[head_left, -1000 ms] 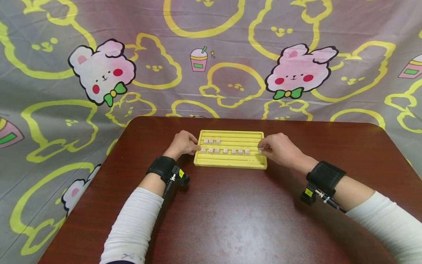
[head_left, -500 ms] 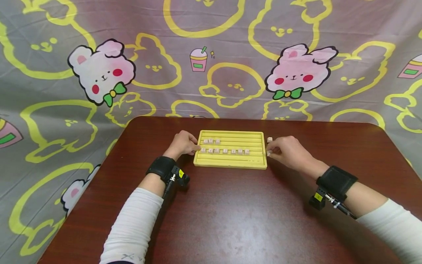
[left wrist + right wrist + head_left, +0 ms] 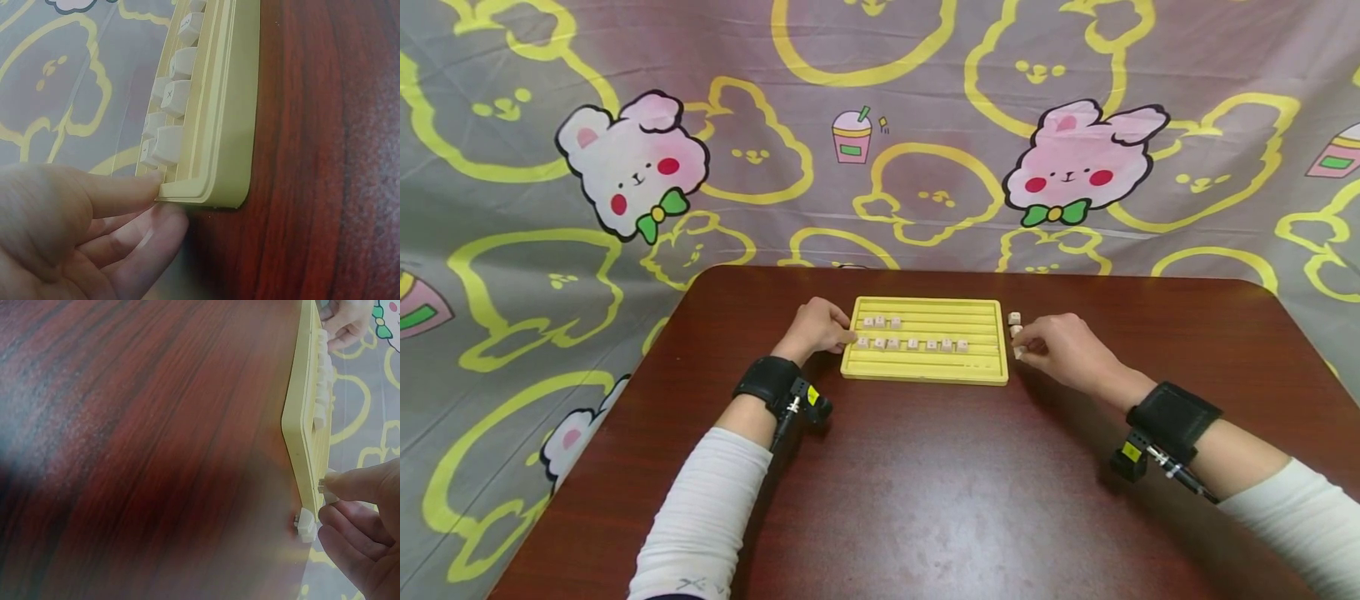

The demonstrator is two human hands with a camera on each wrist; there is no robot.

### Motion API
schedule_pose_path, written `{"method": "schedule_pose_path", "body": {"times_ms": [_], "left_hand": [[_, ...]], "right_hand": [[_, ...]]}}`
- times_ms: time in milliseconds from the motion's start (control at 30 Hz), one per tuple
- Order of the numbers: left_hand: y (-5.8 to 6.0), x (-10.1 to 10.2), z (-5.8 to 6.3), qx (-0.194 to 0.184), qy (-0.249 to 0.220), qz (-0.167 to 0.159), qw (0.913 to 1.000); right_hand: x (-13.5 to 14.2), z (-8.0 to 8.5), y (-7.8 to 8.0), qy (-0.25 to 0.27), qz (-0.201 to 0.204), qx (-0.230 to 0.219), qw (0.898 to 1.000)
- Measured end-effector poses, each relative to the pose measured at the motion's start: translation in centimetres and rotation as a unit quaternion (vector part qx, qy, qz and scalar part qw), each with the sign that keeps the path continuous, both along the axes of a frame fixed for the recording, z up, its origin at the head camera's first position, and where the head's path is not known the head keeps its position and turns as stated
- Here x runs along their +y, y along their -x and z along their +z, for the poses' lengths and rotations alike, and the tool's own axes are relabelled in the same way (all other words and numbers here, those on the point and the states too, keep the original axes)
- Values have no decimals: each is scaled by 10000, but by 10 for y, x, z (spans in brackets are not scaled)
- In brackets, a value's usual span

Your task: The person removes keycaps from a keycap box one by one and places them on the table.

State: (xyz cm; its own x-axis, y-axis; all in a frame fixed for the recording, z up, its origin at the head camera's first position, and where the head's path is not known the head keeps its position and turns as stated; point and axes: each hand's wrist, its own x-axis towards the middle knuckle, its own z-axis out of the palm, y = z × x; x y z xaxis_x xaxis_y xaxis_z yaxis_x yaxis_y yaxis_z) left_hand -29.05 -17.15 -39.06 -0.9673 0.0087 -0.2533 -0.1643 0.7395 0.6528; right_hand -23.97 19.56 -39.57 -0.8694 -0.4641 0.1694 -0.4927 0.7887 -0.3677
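A shallow yellow tray (image 3: 925, 372) with ridged rows lies on the table, bearing several white keycaps (image 3: 913, 343) in two rows. My left hand (image 3: 818, 326) pinches its left edge, thumb on top and fingers beneath, as the left wrist view shows. Just past the tray's right edge, my right hand (image 3: 1063, 354) pinches a white keycap (image 3: 327, 489) between thumb and fingers. Close under those fingers, another keycap (image 3: 305, 525) lies on its side with its stem showing. A further keycap (image 3: 1014, 318) stands on the table beyond the right fingertips.
The dark red-brown table (image 3: 925, 500) extends toward the person and to both sides. Behind it hangs a grey curtain (image 3: 820, 192) printed with cartoon rabbits. Black straps with small cameras (image 3: 1131, 457) sit on both wrists.
My right hand has moved right, from over the tray's right edge to beside it. Loose keycaps now show on the table there. My left hand and the tray have stayed put.
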Motion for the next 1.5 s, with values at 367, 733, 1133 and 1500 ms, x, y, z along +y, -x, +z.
{"method": "schedule_pose_path", "body": {"times_ms": [367,733,1133,1500], "left_hand": [[0,0,1,-63,-73,43,9999],[0,-1,0,-116,-73,25,9999],[-1,1,2,-114,-112,47,9999],[0,1,1,-114,-31,56,9999]], "right_hand": [[2,-3,3,33,-70,-8,10000],[2,-9,7,108,-130,44,9998],[6,-13,14,35,-211,14,9998],[4,-16,17,97,-180,48,9998]]}}
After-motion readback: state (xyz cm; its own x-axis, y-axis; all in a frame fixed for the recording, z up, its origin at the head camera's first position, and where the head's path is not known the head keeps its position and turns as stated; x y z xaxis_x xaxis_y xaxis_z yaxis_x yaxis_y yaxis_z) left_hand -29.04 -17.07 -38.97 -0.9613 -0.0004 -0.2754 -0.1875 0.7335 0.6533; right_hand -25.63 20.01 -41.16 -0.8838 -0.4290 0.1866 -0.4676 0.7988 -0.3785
